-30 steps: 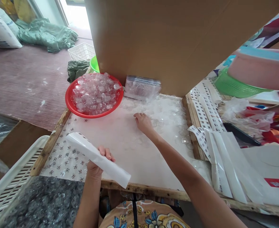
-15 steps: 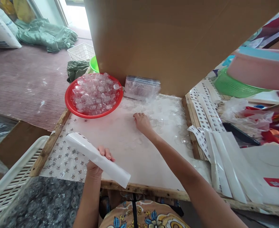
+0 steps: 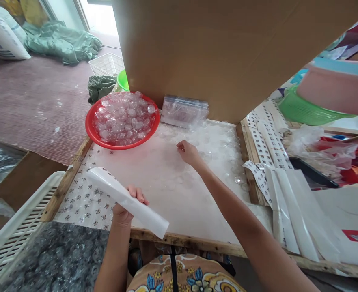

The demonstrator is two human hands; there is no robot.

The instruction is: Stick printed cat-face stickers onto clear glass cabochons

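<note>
My left hand (image 3: 133,200) is wrapped round a rolled white sticker sheet (image 3: 118,190), slanting over the front of the wood-framed white board (image 3: 173,198). Farther back, my right hand (image 3: 188,152) hovers over or rests on the board with its fingers pinched together; whatever they hold is too small to make out. Clear round discs (image 3: 238,179) lie scattered on the board's right side. Beyond my hands, a red basin (image 3: 89,129) is heaped with clear round pieces (image 3: 124,117). Small dark printed marks (image 3: 93,202) dot the board's left part.
A tall cardboard box (image 3: 203,52) stands behind the board, with clear plastic bags (image 3: 185,111) against it. Sticker strips (image 3: 288,211) and a dark phone-like object (image 3: 313,173) lie at right. A white plastic basket (image 3: 23,223) sits at left, beside many clear pieces (image 3: 60,255).
My right hand has shifted slightly, and its fingers have drawn closer together. The left hand keeps the rolled sheet in nearly the same place. The whole view has shifted a little.
</note>
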